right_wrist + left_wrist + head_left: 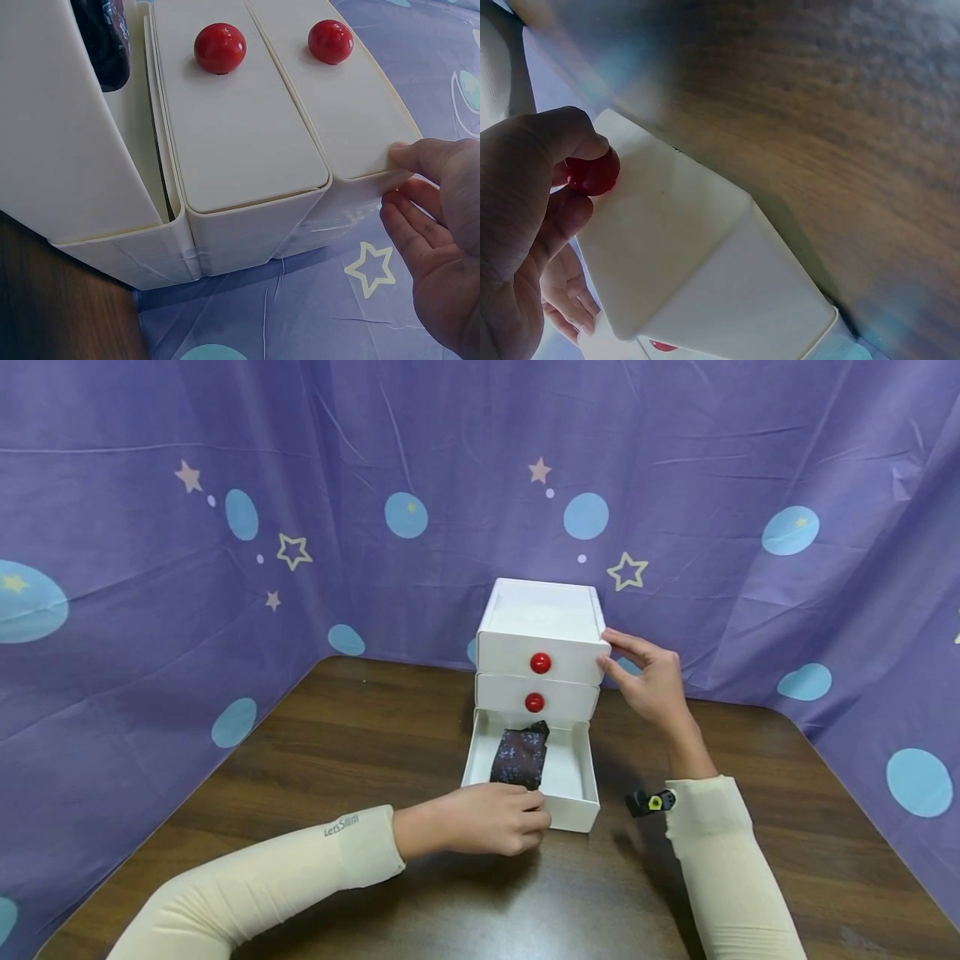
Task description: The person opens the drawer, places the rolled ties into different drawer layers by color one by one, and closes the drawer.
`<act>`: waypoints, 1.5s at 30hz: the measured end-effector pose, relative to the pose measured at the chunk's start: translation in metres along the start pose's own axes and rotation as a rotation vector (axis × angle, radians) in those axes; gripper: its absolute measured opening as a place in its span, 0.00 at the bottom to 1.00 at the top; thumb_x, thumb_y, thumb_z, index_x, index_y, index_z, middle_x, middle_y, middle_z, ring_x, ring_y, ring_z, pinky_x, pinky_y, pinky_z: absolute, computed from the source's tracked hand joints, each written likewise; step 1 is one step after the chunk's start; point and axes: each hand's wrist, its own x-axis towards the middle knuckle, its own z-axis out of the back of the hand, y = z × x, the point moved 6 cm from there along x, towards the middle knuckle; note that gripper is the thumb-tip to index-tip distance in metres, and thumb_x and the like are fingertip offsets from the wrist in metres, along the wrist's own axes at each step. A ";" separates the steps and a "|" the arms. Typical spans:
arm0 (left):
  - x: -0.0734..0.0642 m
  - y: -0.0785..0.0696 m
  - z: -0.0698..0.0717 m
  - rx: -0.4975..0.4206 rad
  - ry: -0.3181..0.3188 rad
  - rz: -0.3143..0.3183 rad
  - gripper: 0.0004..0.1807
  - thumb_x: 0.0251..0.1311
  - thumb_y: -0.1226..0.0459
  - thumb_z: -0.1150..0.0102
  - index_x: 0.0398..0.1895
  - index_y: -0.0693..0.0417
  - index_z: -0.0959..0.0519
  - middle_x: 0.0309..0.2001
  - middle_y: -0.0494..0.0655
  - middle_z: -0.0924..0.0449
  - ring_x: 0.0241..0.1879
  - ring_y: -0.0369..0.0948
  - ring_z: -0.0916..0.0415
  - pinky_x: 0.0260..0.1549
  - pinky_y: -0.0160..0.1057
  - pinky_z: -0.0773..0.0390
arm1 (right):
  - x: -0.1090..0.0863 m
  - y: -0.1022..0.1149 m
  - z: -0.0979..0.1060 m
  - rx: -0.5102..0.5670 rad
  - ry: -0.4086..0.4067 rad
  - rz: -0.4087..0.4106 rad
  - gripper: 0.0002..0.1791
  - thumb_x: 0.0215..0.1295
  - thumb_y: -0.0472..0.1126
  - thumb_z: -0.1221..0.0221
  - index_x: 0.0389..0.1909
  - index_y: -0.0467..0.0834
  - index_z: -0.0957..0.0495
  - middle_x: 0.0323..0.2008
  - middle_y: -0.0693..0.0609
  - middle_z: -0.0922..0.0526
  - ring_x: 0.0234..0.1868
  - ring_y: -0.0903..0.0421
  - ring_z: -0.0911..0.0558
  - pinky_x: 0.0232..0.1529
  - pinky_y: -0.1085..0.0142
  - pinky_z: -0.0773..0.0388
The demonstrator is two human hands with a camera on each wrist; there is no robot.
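A white three-drawer unit [547,612] stands on the table with its bottom drawer [572,814] pulled out. Inside that drawer lies a folded dark necktie [519,755] with a bluish flower pattern. My left hand [487,820] is at the drawer's front; the left wrist view shows its thumb and fingers pinching the round red knob [596,172]. With my right hand [651,687] I grip the unit's upper right corner, thumb on the front face and fingers round the side. The upper two drawers, each with a red knob [220,49], are closed.
The brown wooden table [360,718] runs out to both sides of the unit. Close behind hangs a purple curtain [465,435] with stars and blue ovals. A small black device [649,802] sits at my right wrist.
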 end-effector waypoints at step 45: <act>-0.004 0.016 -0.013 -0.022 0.035 0.029 0.08 0.71 0.61 0.44 0.38 0.41 0.16 0.44 0.39 0.24 0.44 0.40 0.30 0.41 0.34 0.23 | 0.000 -0.002 0.000 0.007 0.006 -0.001 0.19 0.58 0.20 0.33 0.52 0.24 0.19 0.53 0.31 0.17 0.51 0.67 0.17 0.54 0.74 0.21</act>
